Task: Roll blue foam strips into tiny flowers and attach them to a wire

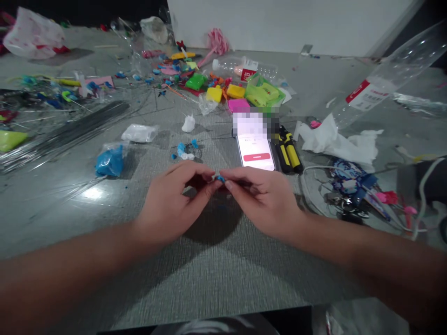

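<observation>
My left grip (176,197) and right grip (268,199) are both pinched narrow on a small blue piece (220,178), which sits between them above the grey surface (216,284); just beyond lie blue and white bits (181,149), with a lit phone (256,148) near my right grip and a bagged blue lump (110,163) to my left

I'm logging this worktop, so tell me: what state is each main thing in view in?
Left hand: thumb and fingers pinched
Right hand: thumb and fingers pinched
Small blue piece: held between both hands' fingertips
Phone: lying flat, screen lit
Bottle at the back: on its side, white cap on
White tissue: crumpled
Blue lump: in clear plastic
</observation>
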Tool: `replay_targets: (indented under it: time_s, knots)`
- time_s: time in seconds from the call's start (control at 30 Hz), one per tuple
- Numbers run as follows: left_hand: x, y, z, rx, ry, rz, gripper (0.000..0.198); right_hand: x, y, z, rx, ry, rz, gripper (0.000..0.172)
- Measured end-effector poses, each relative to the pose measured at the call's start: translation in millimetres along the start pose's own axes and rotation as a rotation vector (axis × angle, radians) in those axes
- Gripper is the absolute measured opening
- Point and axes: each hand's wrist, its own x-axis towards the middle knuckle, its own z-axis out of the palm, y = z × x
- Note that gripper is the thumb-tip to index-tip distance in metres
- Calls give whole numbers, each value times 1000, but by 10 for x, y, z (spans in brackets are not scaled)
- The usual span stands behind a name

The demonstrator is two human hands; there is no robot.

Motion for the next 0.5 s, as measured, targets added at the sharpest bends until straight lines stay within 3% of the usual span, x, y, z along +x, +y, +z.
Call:
replay_targets:
  time_s: [0.27,0.33,0.5]
  knots:
    - [16,-4,-16,-12,1,158,17,47,89,71,306,128,141,16]
    - [5,21,-51,-79,-24,176,20,46,53,38,218,109,109,14]
    - [-13,58,-61,-235,-92,139,13,21,-17,-51,-271,4,-127,17]
